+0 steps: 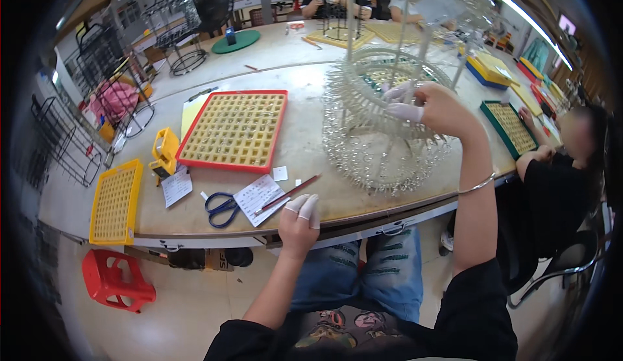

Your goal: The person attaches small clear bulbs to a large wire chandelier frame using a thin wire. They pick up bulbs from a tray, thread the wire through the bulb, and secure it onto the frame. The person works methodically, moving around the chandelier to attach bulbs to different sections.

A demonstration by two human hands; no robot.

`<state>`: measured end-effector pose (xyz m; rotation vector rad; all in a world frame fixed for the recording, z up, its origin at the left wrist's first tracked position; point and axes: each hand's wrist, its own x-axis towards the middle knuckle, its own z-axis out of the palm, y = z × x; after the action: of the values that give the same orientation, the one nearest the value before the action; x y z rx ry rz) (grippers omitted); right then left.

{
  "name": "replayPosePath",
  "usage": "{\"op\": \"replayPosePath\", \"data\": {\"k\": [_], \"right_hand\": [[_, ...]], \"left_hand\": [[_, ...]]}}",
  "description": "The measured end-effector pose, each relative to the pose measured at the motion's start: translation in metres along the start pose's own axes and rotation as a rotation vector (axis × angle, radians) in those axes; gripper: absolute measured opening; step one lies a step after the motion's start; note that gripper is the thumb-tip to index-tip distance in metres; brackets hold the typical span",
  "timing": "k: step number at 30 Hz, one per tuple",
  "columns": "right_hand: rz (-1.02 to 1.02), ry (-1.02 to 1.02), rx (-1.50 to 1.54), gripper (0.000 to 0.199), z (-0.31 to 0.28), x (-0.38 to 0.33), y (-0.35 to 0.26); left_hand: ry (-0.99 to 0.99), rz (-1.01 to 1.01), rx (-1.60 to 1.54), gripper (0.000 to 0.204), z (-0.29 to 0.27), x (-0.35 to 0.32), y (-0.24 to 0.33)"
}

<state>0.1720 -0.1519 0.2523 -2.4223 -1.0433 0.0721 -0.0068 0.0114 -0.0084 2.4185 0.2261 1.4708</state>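
1. Workshop surroundings are seen all round: a long pale worktop (305, 147) is laid across the view, with wire racks (104, 82) stood beyond its left end and other people seated at its far edge and right end.
2. At the near edge, the left hand (300, 221) is rested on the worktop's rim, fingers curled loosely together with nothing gripped; white finger covers (305, 206) are worn on two fingertips.
3. Just beyond that hand, a red pencil (289, 193) is laid slantwise, touching a white paper slip (256, 195), and blue-handled scissors (222, 207) are found just beside the slip.
4. Over to the right, the right hand (435, 105) is raised and pinched shut on the upper rim of a tiered crystal chandelier frame (383, 127); exactly which strand is pinched cannot be told.
5. That frame is stood on the worktop's right half, near the front edge, with glass drops hung in rings around it.
6. A silver bangle (478, 184) is worn on the right forearm.
7. Left of centre, a red tray with a yellow grid (235, 129) is laid flat; a yellow grid tray (115, 202) is set at the near left corner, overhanging slightly.
8. Between them, a small yellow tool (165, 150) is stood.
9. Down on the floor, a red plastic stool (117, 283) is tucked below the left corner.
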Motion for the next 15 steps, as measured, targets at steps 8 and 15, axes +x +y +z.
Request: {"op": "replayPosePath", "data": {"k": [8, 15], "right_hand": [[-0.195, 0.224, -0.116, 0.051, 0.005, -0.002, 0.020], [-0.227, 0.266, -0.133, 0.054, 0.008, -0.003, 0.024]], "left_hand": [[0.034, -0.255, -0.226, 0.018, -0.009, 0.006, 0.003], [0.222, 0.014, -0.392, 0.015, -0.034, 0.146, 0.058]]}}
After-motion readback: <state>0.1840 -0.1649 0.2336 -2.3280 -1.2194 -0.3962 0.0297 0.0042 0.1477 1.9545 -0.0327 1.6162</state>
